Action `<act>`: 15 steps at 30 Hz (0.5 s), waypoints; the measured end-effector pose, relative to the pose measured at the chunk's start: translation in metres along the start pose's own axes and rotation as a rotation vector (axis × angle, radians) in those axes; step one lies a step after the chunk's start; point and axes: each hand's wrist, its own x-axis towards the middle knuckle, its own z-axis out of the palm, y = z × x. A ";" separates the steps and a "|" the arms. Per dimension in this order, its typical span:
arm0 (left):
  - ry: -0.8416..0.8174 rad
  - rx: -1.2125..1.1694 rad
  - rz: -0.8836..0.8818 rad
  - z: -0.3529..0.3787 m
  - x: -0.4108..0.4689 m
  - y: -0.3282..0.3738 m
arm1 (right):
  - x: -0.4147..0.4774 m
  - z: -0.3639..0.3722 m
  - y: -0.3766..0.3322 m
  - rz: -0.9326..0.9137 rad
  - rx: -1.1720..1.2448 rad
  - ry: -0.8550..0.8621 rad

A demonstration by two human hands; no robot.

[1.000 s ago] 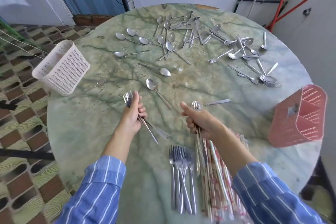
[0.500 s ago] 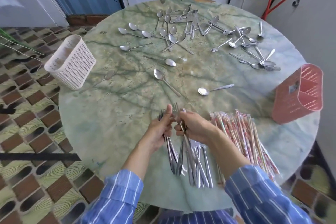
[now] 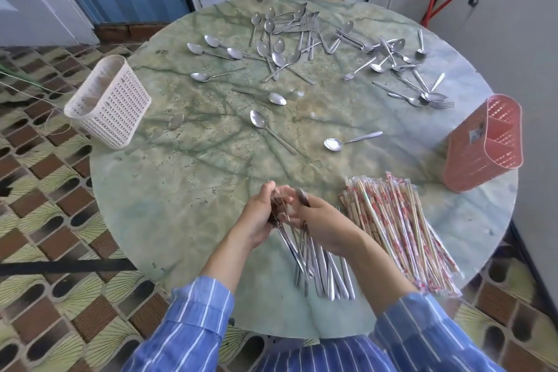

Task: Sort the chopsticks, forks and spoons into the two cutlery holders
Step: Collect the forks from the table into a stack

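Forks (image 3: pixel 326 269) bunched at lower centre of the frame, handles fanned toward the near edge of the table (image 3: pixel 181 190), heads clasped in both hands: left hand (image 3: pixel 259 217) curled round them, right hand (image 3: pixel 323 226) gripping from the right. Wrapped chopsticks (image 3: pixel 398 229) heaped just right. Loose spoons (image 3: pixel 280 51) scattered upper centre. White holder (image 3: pixel 108 103) at left, red holder (image 3: pixel 483 145) at right.

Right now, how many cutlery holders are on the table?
2. The white holder at the left edge of the table; the pink holder at its right edge. None seems hidden.
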 end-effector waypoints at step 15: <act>-0.134 -0.282 -0.090 -0.019 0.006 -0.008 | -0.017 -0.032 -0.009 0.106 0.108 0.290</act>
